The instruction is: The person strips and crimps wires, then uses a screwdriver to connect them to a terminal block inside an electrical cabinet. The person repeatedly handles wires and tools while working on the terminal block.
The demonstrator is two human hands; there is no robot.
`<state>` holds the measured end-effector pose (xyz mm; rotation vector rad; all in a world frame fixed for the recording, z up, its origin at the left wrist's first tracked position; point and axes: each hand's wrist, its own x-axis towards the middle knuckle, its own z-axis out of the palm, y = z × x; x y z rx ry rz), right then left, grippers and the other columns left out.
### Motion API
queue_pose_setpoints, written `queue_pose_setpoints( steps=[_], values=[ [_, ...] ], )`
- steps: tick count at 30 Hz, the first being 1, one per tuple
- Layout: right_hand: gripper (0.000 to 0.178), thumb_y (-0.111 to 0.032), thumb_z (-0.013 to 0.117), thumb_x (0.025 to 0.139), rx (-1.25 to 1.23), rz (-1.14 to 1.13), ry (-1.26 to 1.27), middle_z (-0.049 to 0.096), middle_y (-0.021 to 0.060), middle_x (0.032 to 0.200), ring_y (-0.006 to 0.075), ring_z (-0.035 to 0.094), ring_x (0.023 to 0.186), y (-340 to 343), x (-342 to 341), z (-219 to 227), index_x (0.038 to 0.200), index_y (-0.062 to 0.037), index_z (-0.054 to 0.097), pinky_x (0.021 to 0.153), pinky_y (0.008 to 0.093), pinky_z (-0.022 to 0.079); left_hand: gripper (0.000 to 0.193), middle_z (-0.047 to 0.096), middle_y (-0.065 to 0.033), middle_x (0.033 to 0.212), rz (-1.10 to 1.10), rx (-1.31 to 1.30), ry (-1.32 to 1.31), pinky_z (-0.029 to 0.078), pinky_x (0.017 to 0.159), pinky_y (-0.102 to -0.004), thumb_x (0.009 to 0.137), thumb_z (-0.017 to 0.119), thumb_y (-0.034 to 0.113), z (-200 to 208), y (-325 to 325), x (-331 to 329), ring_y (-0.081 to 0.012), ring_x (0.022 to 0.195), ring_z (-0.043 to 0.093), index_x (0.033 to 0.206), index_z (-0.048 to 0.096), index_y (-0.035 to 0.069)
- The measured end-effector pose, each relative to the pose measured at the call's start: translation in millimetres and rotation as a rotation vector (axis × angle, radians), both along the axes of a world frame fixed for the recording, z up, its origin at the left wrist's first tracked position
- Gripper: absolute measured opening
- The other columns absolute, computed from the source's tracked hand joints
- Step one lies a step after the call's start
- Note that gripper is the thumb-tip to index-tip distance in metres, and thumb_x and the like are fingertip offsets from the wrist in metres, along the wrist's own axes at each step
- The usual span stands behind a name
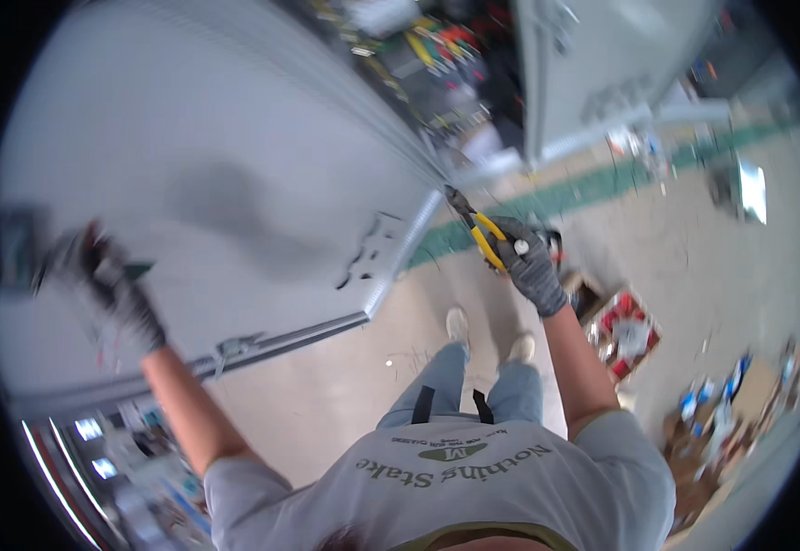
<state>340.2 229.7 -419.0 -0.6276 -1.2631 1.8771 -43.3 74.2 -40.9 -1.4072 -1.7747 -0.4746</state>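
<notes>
My right hand (527, 264), in a grey work glove, is closed around yellow-handled cutting pliers (479, 228). Their dark jaws point up and left, close to the corner of a large grey metal cabinet door (262, 174). Something small, round and white shows at the back of this glove. Over at the far left, my left hand (111, 285), also gloved, is stretched out over the grey door. Motion smears its fingers; a small dark green piece (138, 270) shows beside them, and I cannot tell whether it is held.
Behind the door, an open cabinet (446, 83) holds colourful wires and parts. A second door (593, 73) hangs at right. On the floor are a green stripe (547, 195), a box with red items (628, 335), and cardboard and litter (721, 413). A dark box (16, 248) lies far left.
</notes>
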Motion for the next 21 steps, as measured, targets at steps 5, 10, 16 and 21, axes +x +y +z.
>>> queue_pose_setpoints(
  steps=[5,10,16,21],
  values=[
    [0.037,-0.018,0.061,0.094,0.037,0.133,0.249,0.060,0.0050,0.098,0.0114,0.057,0.072,-29.2,-89.9,204.5,0.127,-0.0044,0.052,0.062,0.0249,0.049,0.022,0.055,-0.0086,0.110,-0.210,0.055,-0.299,0.047,0.080,-0.0285,0.089,0.057,0.006,36.3,13.6,55.1,-0.0153,0.090,0.055,0.111,0.060,0.006],
    [0.033,-0.021,0.061,0.093,-0.041,0.248,0.231,0.060,0.0034,0.088,0.0094,0.056,0.064,-105.9,-167.1,287.3,0.121,-0.0042,0.055,0.054,0.0225,0.046,0.014,0.057,-0.0128,0.093,-0.351,0.339,-0.462,0.049,0.070,-0.0359,0.085,0.058,0.005,40.2,-3.2,73.4,-0.0257,0.080,0.059,0.098,0.063,0.004],
    [0.043,-0.033,0.069,0.086,-0.033,0.352,0.406,0.057,0.0041,0.079,0.0118,0.052,0.056,-157.8,-216.5,309.9,0.115,-0.0062,0.052,0.046,0.0245,0.043,0.014,0.057,-0.0162,0.093,-0.439,0.329,-0.545,0.049,0.075,-0.0405,0.086,0.057,0.010,25.5,-13.6,57.0,-0.0318,0.086,0.058,0.097,0.063,0.003],
    [0.044,-0.019,0.071,0.079,0.038,0.247,0.237,0.056,0.0052,0.075,0.0122,0.050,0.051,-157.7,-215.9,315.4,0.115,-0.0030,0.052,0.045,0.0229,0.040,0.012,0.058,-0.0137,0.091,-0.546,0.355,-0.637,0.049,0.076,-0.0382,0.086,0.058,0.007,23.7,-16.4,42.0,-0.0299,0.087,0.059,0.096,0.065,0.004]
  ],
)
